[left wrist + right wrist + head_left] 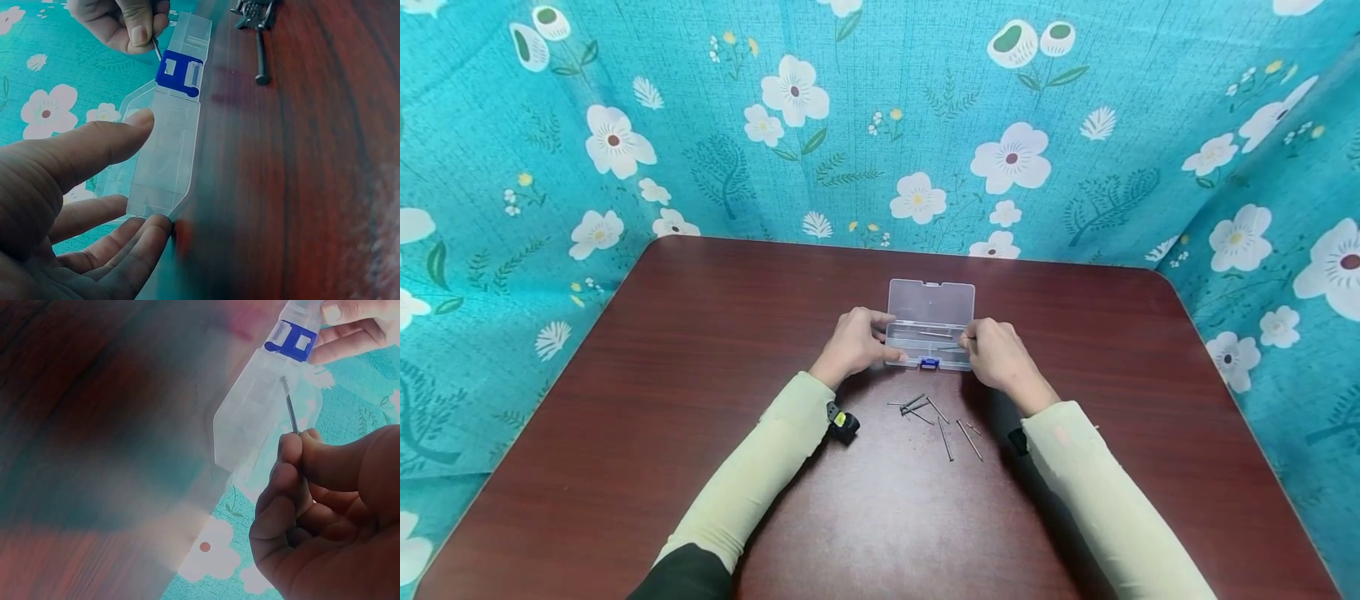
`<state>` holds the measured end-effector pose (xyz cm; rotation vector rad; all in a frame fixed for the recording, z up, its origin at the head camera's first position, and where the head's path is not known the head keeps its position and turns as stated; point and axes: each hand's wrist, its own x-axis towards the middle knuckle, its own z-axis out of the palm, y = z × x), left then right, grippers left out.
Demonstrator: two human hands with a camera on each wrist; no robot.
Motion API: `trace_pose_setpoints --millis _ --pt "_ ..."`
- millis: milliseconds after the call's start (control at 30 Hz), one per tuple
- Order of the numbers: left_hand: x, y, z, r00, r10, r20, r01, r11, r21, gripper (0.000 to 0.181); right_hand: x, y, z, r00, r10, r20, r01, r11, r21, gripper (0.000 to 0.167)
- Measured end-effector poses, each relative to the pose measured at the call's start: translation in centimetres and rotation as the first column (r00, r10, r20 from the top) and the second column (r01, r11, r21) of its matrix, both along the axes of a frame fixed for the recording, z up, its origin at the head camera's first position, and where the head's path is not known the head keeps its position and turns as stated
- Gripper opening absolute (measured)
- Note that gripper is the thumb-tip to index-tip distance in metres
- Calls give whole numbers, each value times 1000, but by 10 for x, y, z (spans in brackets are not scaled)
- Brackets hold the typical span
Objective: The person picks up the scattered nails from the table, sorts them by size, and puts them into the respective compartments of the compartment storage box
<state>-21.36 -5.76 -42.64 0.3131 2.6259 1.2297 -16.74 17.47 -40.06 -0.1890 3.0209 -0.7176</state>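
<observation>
A clear plastic box [955, 358] with a blue latch [929, 363] stands on the table, its lid [932, 302] raised at the back. My left hand [853, 342] holds the box by its left end, thumb at the front and fingers around the end. Between thumb and forefinger, my right hand [1000, 354] pinches a nail [292, 412] over the box's right part; the nail's far end points into the box. Another nail [936, 335] lies in the rear compartment. In front of the box several loose nails [945, 439] are scattered, some crossing each other.
The dark red-brown table [737, 333] extends on both sides of the arms. Beside the left forearm is a small black object with a yellow-green label [842, 422]. A blue flowered cloth [880, 125] hangs behind the table.
</observation>
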Motion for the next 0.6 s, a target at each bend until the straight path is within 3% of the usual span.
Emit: trace_pose_setpoints --millis 600 --pt "0 0 1 1000 -4 -5 4 1000 -5 71 -2 -4 -5 999 16 -28 -16 1000 20 12"
